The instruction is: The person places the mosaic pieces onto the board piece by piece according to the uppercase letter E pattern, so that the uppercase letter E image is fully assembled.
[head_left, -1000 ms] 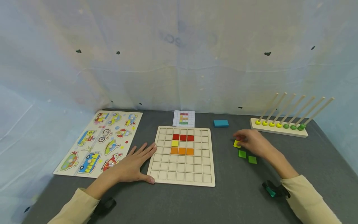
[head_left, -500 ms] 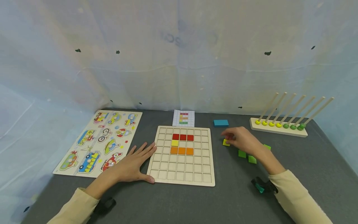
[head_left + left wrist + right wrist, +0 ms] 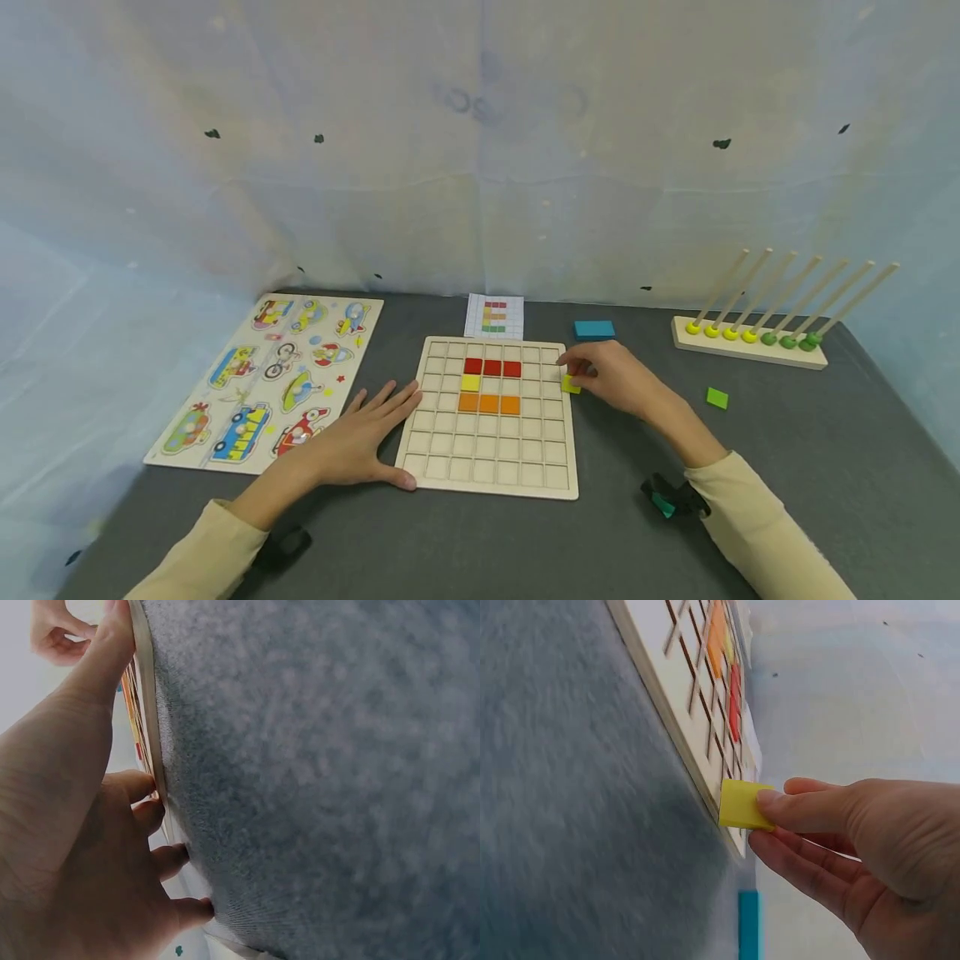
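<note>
A wooden grid board point(image 3: 487, 450) lies flat, with red tiles point(image 3: 492, 367), one yellow tile point(image 3: 470, 382) and orange tiles point(image 3: 489, 403) set in its squares. My right hand point(image 3: 618, 382) pinches another square yellow tile point(image 3: 744, 804) between thumb and fingers at the board's right edge. Whether that tile touches the board I cannot tell. My left hand point(image 3: 358, 443) rests with spread fingers along the board's left side, thumb at its lower left corner. In the left wrist view, the fingertips point(image 3: 171, 861) meet the dark tabletop beside the board's edge.
A printed pattern card point(image 3: 494, 317) lies behind the board. A blue block point(image 3: 594, 330) sits behind my right hand, and a green tile point(image 3: 717, 397) lies to its right. At the far right stands a peg counting rack point(image 3: 750, 342); a vehicle picture puzzle point(image 3: 262, 383) lies left.
My right hand has carried the yellow tile leftward from near the green tiles to the board's right edge. Its arm now covers two of the green tiles. The left hand stays put.
</note>
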The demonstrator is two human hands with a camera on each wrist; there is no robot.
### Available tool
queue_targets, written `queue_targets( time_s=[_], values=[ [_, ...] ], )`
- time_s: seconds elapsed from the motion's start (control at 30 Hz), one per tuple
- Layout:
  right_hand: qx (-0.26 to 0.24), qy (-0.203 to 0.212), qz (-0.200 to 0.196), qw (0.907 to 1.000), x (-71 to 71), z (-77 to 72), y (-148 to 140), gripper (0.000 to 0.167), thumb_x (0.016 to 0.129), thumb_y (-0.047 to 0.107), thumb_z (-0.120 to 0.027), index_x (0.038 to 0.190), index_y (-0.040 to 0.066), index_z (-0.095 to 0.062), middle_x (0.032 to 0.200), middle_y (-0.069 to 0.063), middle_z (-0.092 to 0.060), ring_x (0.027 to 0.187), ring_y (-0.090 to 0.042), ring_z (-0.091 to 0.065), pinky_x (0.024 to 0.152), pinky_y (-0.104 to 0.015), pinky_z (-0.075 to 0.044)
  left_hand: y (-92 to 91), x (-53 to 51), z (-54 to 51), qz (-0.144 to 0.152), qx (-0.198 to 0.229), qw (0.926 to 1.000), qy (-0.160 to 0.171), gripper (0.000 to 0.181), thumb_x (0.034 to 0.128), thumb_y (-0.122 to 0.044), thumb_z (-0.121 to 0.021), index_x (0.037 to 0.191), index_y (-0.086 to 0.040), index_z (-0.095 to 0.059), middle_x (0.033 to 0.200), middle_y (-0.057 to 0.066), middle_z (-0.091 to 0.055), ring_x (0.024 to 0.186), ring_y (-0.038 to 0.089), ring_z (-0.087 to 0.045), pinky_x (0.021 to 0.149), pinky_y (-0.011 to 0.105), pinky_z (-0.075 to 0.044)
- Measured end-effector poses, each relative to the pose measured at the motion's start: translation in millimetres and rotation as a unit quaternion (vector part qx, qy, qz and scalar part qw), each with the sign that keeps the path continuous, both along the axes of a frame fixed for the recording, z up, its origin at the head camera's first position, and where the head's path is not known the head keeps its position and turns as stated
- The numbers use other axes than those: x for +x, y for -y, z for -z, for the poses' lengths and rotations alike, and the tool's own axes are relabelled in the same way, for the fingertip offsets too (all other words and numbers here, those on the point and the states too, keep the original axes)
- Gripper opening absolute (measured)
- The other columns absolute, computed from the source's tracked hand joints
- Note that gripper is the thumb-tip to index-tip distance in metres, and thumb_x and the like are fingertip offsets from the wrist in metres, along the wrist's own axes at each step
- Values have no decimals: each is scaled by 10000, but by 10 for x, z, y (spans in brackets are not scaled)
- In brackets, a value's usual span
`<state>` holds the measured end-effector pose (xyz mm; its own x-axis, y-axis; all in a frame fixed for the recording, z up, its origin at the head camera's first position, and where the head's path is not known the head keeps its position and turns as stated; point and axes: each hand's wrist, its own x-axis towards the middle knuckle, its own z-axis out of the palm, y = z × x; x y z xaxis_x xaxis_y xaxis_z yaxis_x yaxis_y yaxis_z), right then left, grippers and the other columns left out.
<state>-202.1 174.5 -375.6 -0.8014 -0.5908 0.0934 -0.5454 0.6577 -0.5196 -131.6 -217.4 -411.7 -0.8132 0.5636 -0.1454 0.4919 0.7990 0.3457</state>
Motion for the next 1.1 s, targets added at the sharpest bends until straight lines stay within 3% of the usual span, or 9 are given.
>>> queue_targets(
  time_s=[0.2, 0.4, 0.67, 0.93, 1.1],
  values=[
    [-24, 4, -145, 9999, 15, 17, 143, 270, 876, -27, -694, 1145, -5, -692, 939, -45, -698, 853, -171, -642, 756, -326, -559, -20, -2, 2, 30, 5, 10000, 34, 1204, 690, -810, -622, 1587, -147, -171, 1646, 39, -111, 1494, 354, -93, 1138, 666, -52],
    [-46, -34, -392, 9992, 5, -60, 443, 258, 885, -10, -694, 1142, 7, -700, 942, -42, -700, 848, -155, -630, 753, -308, -551, 20, 11, 10, -71, -21, 10000, -18, 1213, 679, -821, -620, 1586, -150, -177, 1645, 29, -113, 1496, 344, -89, 1139, 664, -47],
    [-100, -52, -750, 9971, 40, -56, 780, 230, 884, 9, -706, 1114, 14, -713, 951, -30, -701, 837, -117, -619, 764, -271, -548, 19, 6, 14, -57, 63, 10000, -23, 1213, 676, -833, -605, 1587, -156, -177, 1645, 31, -116, 1495, 352, -90, 1136, 669, -47],
    [-94, 231, -787, 9966, 75, -54, 1027, 251, 882, 22, -717, 1133, 34, -715, 957, -14, -702, 848, -124, -611, 774, -246, -534, 9, -13, 20, -35, 26, 10000, -14, 1219, 674, -840, -595, 1588, -153, -173, 1645, 33, -111, 1495, 353, -88, 1136, 668, -48],
    [-216, 338, -1076, 9934, 116, -12, 1154, 235, 886, 19, -712, 1119, 46, -718, 946, -9, -699, 836, -114, -604, 762, -254, -528, 1, -9, 10, -43, 23, 10000, 0, 1211, 678, -828, -609, 1587, -154, -177, 1645, 31, -113, 1495, 353, -89, 1136, 668, -51]
  ],
)
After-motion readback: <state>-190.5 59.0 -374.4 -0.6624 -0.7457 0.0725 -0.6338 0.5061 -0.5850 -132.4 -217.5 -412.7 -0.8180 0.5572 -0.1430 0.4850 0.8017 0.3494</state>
